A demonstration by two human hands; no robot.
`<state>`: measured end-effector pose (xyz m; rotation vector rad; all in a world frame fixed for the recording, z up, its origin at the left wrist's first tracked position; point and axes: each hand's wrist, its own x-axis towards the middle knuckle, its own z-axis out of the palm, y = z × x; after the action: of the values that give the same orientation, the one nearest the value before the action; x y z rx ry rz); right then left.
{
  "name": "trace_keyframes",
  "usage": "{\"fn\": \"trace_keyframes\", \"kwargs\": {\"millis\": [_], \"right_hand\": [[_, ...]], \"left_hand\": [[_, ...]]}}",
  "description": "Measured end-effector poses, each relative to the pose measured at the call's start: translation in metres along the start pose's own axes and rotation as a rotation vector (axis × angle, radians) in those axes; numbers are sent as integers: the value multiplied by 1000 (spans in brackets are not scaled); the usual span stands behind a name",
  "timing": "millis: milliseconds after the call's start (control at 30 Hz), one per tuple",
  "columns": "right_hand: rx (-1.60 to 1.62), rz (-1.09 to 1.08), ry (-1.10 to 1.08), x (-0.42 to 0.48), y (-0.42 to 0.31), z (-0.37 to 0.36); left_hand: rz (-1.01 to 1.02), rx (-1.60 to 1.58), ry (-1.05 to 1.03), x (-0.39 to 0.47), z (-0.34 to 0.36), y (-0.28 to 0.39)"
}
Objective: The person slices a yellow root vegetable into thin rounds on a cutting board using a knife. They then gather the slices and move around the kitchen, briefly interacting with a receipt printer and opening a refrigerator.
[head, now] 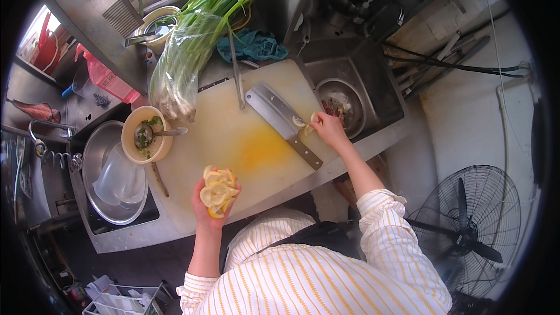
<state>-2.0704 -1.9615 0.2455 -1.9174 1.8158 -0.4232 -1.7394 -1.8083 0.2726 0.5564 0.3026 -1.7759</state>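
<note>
My left hand [209, 208] cups a heap of squeezed-looking lemon pieces [217, 192] above the near edge of a large white cutting board [210, 140]. Over the board's right side, my right hand [329, 127] pinches a small lemon slice [309, 129] between its fingertips. Beside those fingers, another lemon piece [299, 121] lies by the cleaver. The cleaver [275, 111] rests flat on the board, its wooden handle pointing toward me. A yellow wet stain [262, 151] marks the board left of the handle.
Green onions in a plastic bag [188, 52] lie across the board's far left. A tub with chopped greens and a ladle [146, 133] stands near a metal basin [100, 201]. Right of the board, a sink [380, 96] holds a metal bowl of scraps [343, 107]. A fan [466, 232] stands at right.
</note>
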Motion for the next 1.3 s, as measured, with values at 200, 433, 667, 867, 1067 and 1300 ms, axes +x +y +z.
{"fn": "trace_keyframes", "kwargs": {"millis": [200,433,667,867,1067,1300], "right_hand": [[-186,-9,-127,0,2,-1],[-227,-6,-253,-1,-25,-19],[-260,-206,-180,6,-1,-6],[-517,-246,-181,4,1,5],[-363,-218,-135,8,0,-4],[-387,-352,-115,4,-37,9]], "left_hand": [[-6,17,6,0,3,-2],[18,13,48,-2,4,-2],[9,13,48,2,6,-8],[0,15,22,6,9,-12],[5,10,30,2,14,-14],[-4,-3,27,2,8,-13]]}}
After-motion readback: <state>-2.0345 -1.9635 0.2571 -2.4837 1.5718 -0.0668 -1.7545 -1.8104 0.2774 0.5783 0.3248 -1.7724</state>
